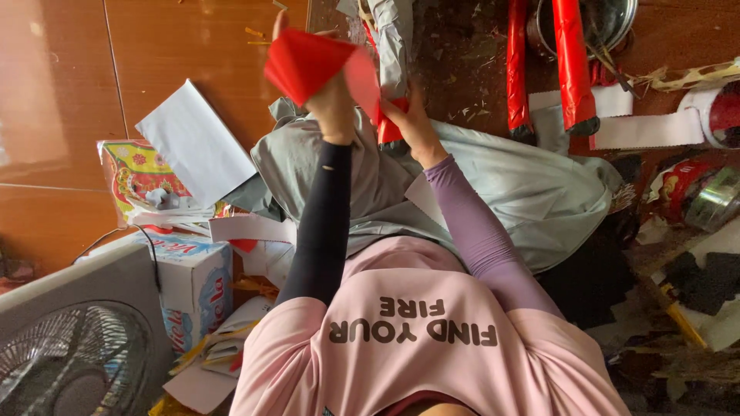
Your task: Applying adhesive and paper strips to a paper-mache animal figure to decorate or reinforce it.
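I see both of the person's arms reaching forward over the lap, meeting above a grey sheet (pixel 532 192) spread across the knees and the floor (pixel 177 38). The left hand (pixel 333 102), in a black sleeve, is clenched around a folded piece of red paper (pixel 303 62), pinching it from below so the fold fans out above the fingers. The right hand (pixel 410 117), in a lilac sleeve, grips the other end of the same red paper, fingers closed on its lower edge beside a grey folded strip (pixel 391 38) that stands just behind it. So the red paper is held up between the two hands, clear of the grey sheet.

Toward the far right of the floor lie two red rolls (pixel 574 62), side by side, their ends touching a white strip (pixel 644 129) that runs to a tape roll (pixel 721 112) at the right edge. A metal pot (pixel 613 17) sits behind the rolls.

On the left, a white sheet of paper (pixel 196 142) lies tilted on the floor next to a colourful printed packet (pixel 135 177). Nearer to me, a tissue box (pixel 196 281) stands beside a grey fan (pixel 73 362) in the near left corner. Paper scraps litter the near right side.
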